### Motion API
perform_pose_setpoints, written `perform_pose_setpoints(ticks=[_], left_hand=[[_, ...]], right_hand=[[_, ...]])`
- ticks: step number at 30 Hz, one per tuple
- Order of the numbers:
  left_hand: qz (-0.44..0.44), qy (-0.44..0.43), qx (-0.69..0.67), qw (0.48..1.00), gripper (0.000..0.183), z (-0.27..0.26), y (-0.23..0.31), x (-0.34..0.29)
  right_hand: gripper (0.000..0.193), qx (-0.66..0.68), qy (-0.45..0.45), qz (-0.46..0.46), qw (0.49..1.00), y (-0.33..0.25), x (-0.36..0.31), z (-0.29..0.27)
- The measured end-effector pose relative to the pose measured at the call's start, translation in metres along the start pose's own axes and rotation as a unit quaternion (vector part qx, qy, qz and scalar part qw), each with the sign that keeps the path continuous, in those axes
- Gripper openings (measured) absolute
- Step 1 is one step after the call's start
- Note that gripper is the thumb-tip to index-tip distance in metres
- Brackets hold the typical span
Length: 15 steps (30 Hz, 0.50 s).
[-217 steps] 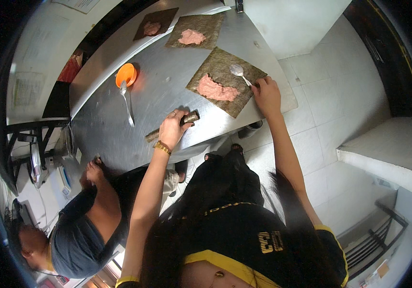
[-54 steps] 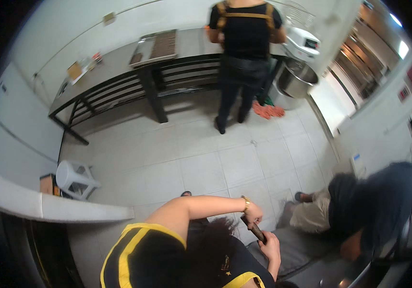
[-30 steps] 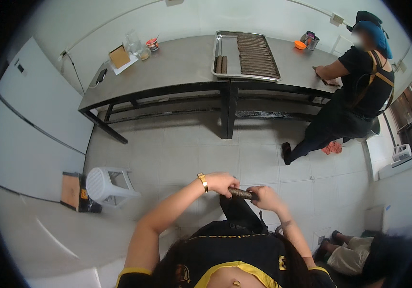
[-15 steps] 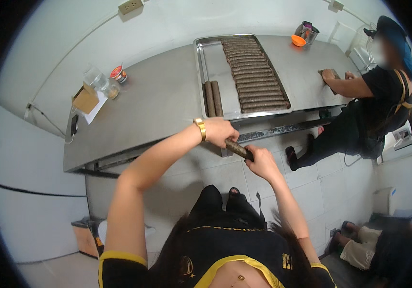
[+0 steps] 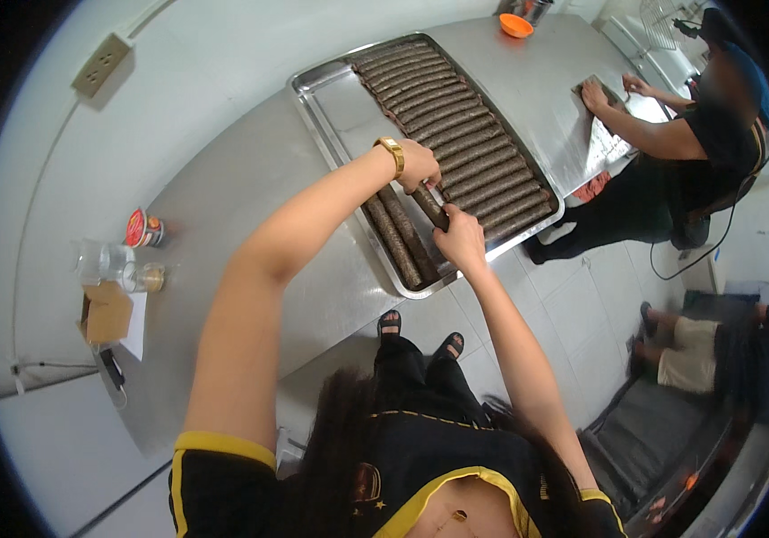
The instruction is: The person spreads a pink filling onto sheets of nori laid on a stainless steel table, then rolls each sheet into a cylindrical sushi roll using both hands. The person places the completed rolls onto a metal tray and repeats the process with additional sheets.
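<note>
Between my two hands is a dark brown, speckled roll [image 5: 430, 205], held at a slant over the tray. My left hand [image 5: 417, 165], with a gold watch at its wrist, closes on the far end. The near end is in the fingers of my right hand [image 5: 462, 238]. Below lies a large metal tray [image 5: 346, 106]. A tight row of similar rolls [image 5: 485, 151] fills its right side, and a pair of rolls [image 5: 395, 240] lies lengthwise along its left side, partly hidden by my left hand.
The tray rests on a long steel table [image 5: 241, 229]. Left on it are a red-lidded cup [image 5: 144, 229], a clear jar [image 5: 144, 277] and a cardboard box [image 5: 107, 312]. An orange bowl [image 5: 516, 26] stands at the back. On the right a co-worker [image 5: 662, 134] works over a flat dark piece.
My hands have carried the roll from in front of the table's edge to over the tray. I have come closer to the table, and the view has turned.
</note>
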<state>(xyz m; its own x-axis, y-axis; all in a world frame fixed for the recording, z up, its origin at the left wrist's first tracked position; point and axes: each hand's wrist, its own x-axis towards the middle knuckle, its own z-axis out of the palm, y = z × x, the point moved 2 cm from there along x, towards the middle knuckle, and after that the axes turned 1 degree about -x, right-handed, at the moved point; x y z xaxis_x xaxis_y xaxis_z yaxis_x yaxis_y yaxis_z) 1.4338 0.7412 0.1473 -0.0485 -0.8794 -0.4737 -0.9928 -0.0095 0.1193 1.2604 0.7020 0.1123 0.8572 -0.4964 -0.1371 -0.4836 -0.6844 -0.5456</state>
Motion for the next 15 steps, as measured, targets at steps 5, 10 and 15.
perform_pose_setpoints(ticks=[5, 10, 15], left_hand=[[0.020, -0.021, -0.011, 1.000, 0.035, 0.027, -0.016, 0.015], [0.054, -0.015, -0.016, 0.998, 0.035, 0.049, -0.023, 0.024], [0.072, -0.029, -0.004, 0.997, 0.035, 0.056, -0.024, 0.029]], right_hand=[[0.039, -0.015, -0.012, 0.028, 0.999, 0.004, 0.011, 0.025], [0.038, -0.016, -0.030, 0.058, 0.998, 0.001, 0.008, 0.036], [0.042, -0.051, -0.011, 0.023, 0.998, 0.005, 0.004, 0.046]])
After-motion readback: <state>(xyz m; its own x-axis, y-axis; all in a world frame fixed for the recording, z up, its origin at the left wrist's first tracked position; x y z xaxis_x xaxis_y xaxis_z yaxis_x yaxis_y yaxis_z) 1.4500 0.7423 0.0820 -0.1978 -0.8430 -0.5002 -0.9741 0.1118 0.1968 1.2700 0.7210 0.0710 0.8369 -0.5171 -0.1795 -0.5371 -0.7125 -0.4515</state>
